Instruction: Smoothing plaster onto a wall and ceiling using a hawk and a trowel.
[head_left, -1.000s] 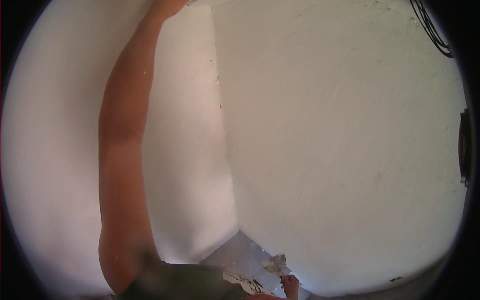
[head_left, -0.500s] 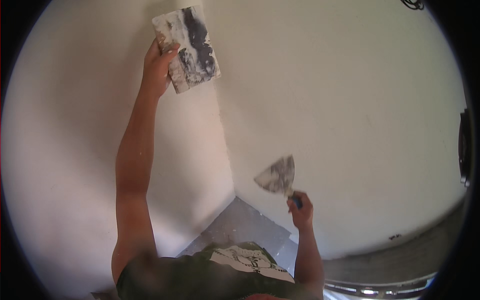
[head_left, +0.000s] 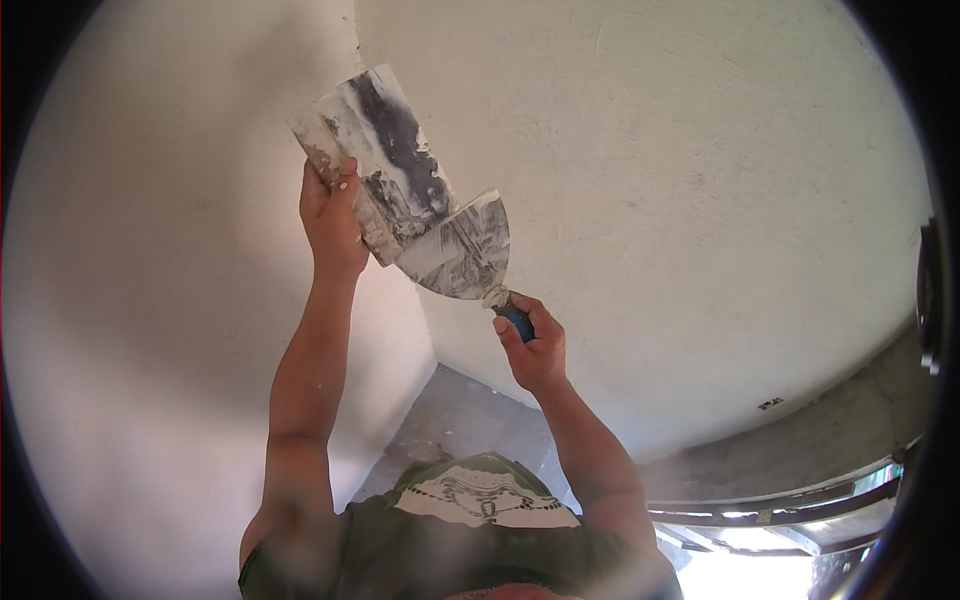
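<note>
My left hand (head_left: 334, 220) is closed on the edge of a flat rectangular plastering board (head_left: 400, 150), its dark face smeared with white putty. In my right hand (head_left: 535, 345) is the blue handle of a wide putty knife (head_left: 462, 250), gripped with the blade up. The blade's far edge meets the board's lower end, overlapping its corner. Greyish-white putty streaks the blade, and a lump sits where blade and handle join. Both tools are held up before the wall corner.
Two pale plastered walls meet in a corner, the left wall (head_left: 150, 300) shadowed and the right wall (head_left: 680, 200) brighter. Grey floor (head_left: 465, 415) shows below. A dark object (head_left: 930, 295) is at the far right edge. Bright slatted openings (head_left: 770, 540) lie at lower right.
My left hand has lowered the board and tilted it. My right hand has brought the putty knife up and left from beside the right wall to the board's lower end.
</note>
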